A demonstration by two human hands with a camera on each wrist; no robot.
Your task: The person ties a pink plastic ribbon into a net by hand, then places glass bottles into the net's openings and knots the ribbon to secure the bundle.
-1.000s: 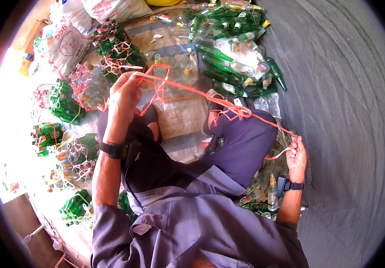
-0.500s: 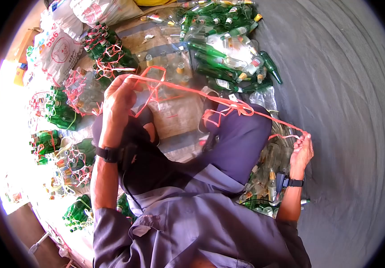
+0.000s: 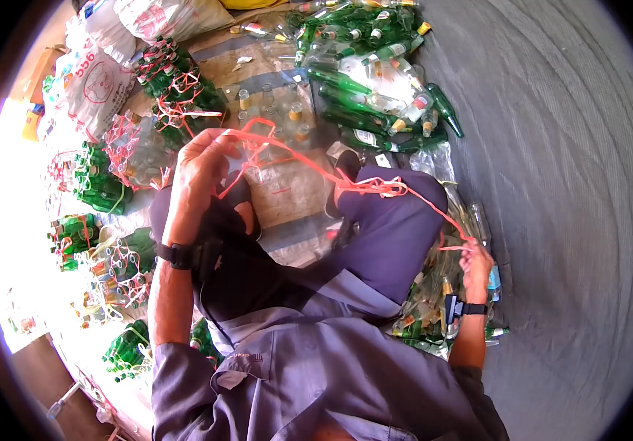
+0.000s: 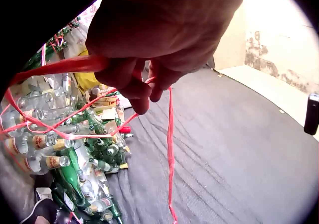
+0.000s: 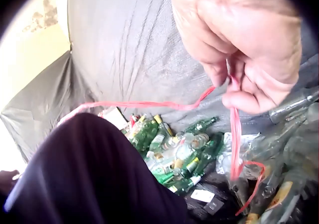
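Note:
A red plastic string [image 3: 301, 158] runs between my two hands, with a loose knotted tangle [image 3: 386, 188] over the right knee. My left hand [image 3: 202, 165] pinches one part of it above the left knee; in the left wrist view a strand hangs down from its fingers [image 4: 139, 104]. Out to the right, beside the right knee, my right hand [image 3: 476, 266] pinches the other part between thumb and fingers, as the right wrist view shows, with a short tail [image 5: 236, 139] dangling below. Several clear bottles [image 3: 268, 110] stand just beyond the left hand.
Green and clear bottles [image 3: 364, 88] lie piled ahead on the right, and more loose bottles [image 3: 434, 301] lie beside the right hip. Bundles of bottles tied with string [image 3: 99, 176] stand along the left. White sacks [image 3: 99, 84] sit behind them. A dark sheet [image 3: 566, 220] covers the right side.
My right hand first went outward to the right, then came back in and lower, toward the body. The string now sags more near it. The left hand has hardly moved and keeps its hold.

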